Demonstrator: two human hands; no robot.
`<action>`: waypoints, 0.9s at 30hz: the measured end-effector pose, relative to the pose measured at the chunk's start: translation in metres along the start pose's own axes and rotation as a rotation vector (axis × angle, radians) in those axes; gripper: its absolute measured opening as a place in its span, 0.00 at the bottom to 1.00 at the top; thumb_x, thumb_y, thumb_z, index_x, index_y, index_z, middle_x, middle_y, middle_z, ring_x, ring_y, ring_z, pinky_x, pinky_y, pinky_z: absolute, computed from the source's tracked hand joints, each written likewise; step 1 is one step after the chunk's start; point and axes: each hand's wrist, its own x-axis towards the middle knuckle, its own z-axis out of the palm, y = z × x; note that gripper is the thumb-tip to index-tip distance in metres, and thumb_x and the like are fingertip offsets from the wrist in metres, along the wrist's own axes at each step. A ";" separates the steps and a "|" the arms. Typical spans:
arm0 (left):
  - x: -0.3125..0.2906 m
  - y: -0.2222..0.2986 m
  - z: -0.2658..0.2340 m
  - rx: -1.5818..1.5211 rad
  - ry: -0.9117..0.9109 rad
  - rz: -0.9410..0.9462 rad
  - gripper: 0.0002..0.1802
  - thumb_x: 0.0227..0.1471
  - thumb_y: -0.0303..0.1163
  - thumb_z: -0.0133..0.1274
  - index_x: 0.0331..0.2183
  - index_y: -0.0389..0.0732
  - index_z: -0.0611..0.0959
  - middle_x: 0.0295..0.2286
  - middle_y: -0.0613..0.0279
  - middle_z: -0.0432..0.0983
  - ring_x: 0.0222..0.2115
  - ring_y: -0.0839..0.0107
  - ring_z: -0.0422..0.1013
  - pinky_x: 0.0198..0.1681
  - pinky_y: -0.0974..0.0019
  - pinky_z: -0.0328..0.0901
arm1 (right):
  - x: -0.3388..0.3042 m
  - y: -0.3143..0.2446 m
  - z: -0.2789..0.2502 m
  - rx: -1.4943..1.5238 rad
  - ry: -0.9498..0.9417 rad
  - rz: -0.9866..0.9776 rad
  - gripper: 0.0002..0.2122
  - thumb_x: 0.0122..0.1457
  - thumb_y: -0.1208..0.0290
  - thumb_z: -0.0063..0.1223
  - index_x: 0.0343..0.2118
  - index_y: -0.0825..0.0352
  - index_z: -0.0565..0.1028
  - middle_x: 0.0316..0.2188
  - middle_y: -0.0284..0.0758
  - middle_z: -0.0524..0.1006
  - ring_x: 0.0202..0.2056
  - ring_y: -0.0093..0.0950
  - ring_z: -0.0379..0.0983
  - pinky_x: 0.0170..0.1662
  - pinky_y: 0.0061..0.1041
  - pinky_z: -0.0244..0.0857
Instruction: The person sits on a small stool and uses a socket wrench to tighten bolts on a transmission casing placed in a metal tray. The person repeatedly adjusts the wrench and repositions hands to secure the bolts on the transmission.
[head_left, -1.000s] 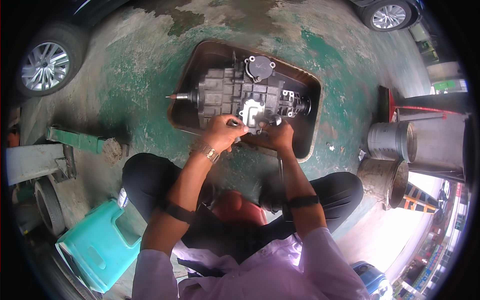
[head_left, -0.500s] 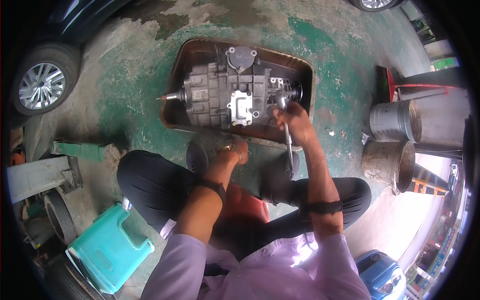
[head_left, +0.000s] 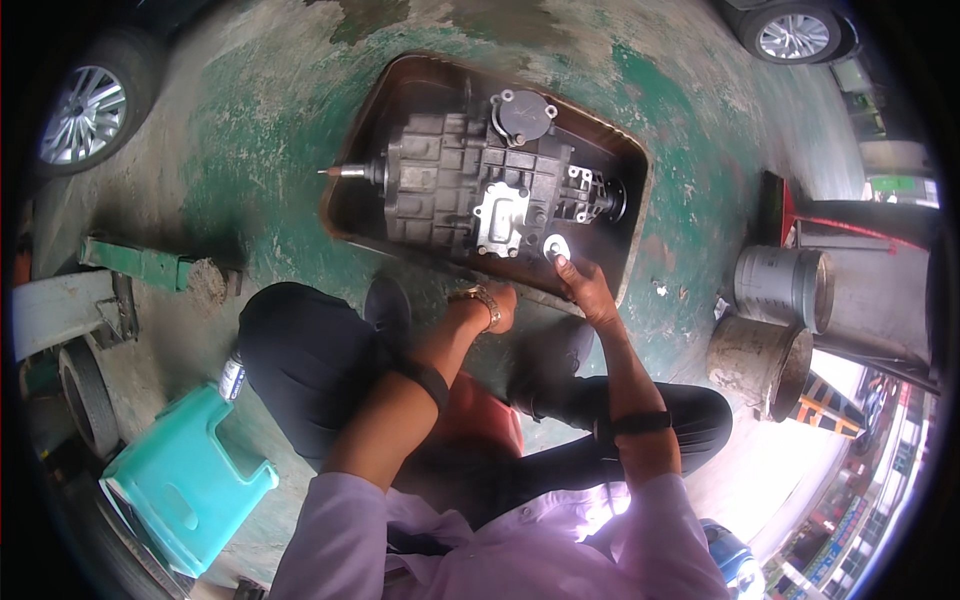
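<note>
A grey metal gearbox (head_left: 440, 165) lies on its side in a brown metal tray (head_left: 395, 75) on the floor ahead of me. Beside its lower right part, my right hand (head_left: 590, 290) is closed round a ratchet wrench (head_left: 556, 246). Only the wrench's shiny rounded head shows past my thumb; its handle is hidden. A bright cover plate (head_left: 500, 218) sits on the gearbox, left of the wrench head. My left hand (head_left: 502, 305), below a wristwatch (head_left: 483, 297), is curled by the tray's near edge. Whatever it might hold is hidden.
A turquoise plastic stool (head_left: 185, 485) stands at lower left, with a spray can (head_left: 232, 378) near it. Green metal equipment (head_left: 135, 265) is at left. Two metal buckets (head_left: 785, 290) are at right. Car wheels (head_left: 85, 115) show at the upper corners.
My right hand has moved down from the gearbox's right end, turning the wrench so its long handle no longer shows. My left hand has shifted slightly right. The view has shifted and tilted.
</note>
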 end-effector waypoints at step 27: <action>-0.007 -0.020 -0.023 -0.179 0.224 -0.135 0.15 0.40 0.25 0.49 0.34 0.37 0.83 0.38 0.49 0.76 0.42 0.57 0.73 0.42 0.60 0.68 | 0.029 0.021 0.010 -0.046 -0.002 0.041 0.23 0.56 0.47 0.48 0.24 0.67 0.74 0.14 0.26 0.66 0.16 0.17 0.60 0.21 0.17 0.51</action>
